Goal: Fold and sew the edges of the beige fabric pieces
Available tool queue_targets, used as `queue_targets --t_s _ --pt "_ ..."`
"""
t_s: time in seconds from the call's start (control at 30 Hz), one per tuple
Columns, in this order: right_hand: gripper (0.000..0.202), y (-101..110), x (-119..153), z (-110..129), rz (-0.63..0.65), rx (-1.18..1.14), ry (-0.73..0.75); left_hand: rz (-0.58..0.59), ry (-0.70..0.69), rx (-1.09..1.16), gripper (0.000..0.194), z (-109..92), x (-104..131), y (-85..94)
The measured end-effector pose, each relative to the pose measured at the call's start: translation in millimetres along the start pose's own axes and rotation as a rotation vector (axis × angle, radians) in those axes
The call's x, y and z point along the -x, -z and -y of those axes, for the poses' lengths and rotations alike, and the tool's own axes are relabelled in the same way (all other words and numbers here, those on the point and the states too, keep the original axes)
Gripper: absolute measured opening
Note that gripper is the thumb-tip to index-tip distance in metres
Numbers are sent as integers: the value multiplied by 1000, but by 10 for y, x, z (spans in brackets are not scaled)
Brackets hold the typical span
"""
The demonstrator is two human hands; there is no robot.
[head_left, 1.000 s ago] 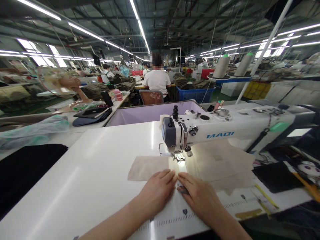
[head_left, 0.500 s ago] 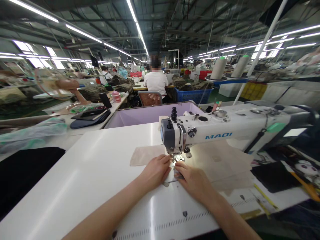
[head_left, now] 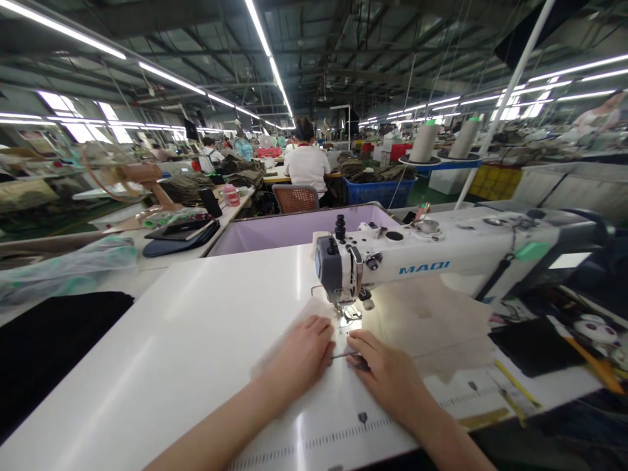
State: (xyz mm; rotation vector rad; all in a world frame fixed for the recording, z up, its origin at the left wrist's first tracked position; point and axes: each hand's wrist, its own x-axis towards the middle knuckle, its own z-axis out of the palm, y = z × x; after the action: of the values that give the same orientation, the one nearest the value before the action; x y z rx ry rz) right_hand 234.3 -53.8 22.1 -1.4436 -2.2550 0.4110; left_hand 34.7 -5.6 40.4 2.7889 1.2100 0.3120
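A sewing machine [head_left: 383, 261] marked MAQI stands on the white table, its presser foot [head_left: 350, 314] lit by a lamp. My left hand [head_left: 307, 347] is on a small beige fabric piece [head_left: 289, 333], just left of and in front of the foot; the fabric is blurred and partly hidden beneath the hand and wrist. My right hand [head_left: 385, 369] is in front of the foot on the right, its fingers curled over a small dark object [head_left: 362, 362] whose kind I cannot make out. More beige fabric [head_left: 426, 320] lies under the machine arm.
Behind the table is a lilac-lined bin [head_left: 275, 230]. A co-worker in a white top [head_left: 307, 163] sits further ahead. On the right lie a black cloth [head_left: 534, 347] and a yellow tape [head_left: 517, 383]. Thread cones [head_left: 424, 142] stand behind the machine.
The beige fabric piece has swung from behind my left hand toward me, along the left wrist. Both hands have drawn slightly back from the presser foot; the dark object moved with the right hand.
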Motion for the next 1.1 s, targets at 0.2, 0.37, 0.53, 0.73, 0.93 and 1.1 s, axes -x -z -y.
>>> queue_targets --t_s 0.2,0.37,0.53,0.73,0.93,1.1 --pt "28 -10 102 57 59 -12 19 50 -136 -30 20 -235 151 -92" --pt "29 -1 118 64 97 39 10 29 -142 -63 21 -188 161 -182" --pt "30 13 42 31 95 25 4 4 -153 -55 22 -115 116 -174" --pt "24 21 -174 -20 73 18 -3 9 -122 -35 18 61 -66 -120" --pt "26 38 -260 -33 48 4 1 0 -118 -17 18 136 -155 -78" --pt "25 0 -151 14 11 -44 20 -49 -63 -53 35 61 -4 -178"
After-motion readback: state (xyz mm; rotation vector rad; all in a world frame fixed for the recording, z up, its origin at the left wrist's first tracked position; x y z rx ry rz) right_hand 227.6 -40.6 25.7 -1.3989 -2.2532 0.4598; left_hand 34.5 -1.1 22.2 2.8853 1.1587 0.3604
